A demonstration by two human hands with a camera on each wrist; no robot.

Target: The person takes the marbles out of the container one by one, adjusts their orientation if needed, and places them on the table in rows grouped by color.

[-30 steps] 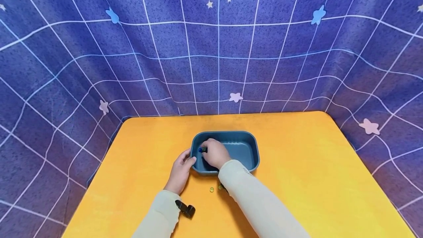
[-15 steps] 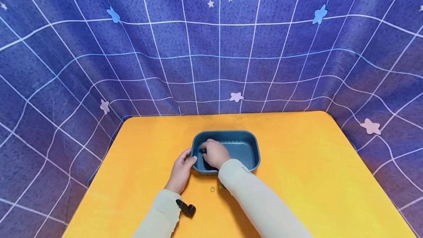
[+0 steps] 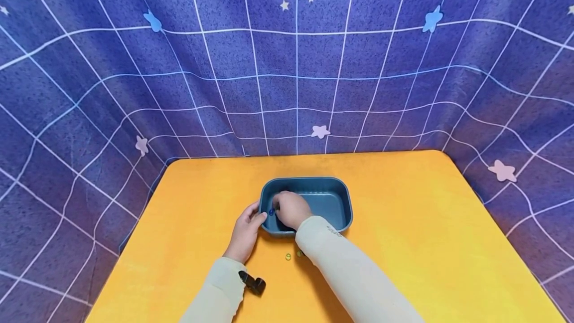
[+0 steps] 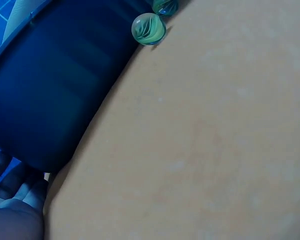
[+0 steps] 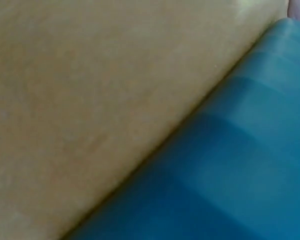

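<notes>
Box has its left end gripped by your left hand, but I cannot tell whether your right hand inside, beside a blue marble, grasps anything.

Container: on the bench, long side running left to right.
Right hand: inside the container's left half, forearm crossing the front rim.
Small ball: in the container, toward the left end, just beside the right hand.
Left hand: at the container's left end, thumb at the rim.
Two marbles: on the bench before the container, near each other.
Curtain: behind the bench.
</notes>
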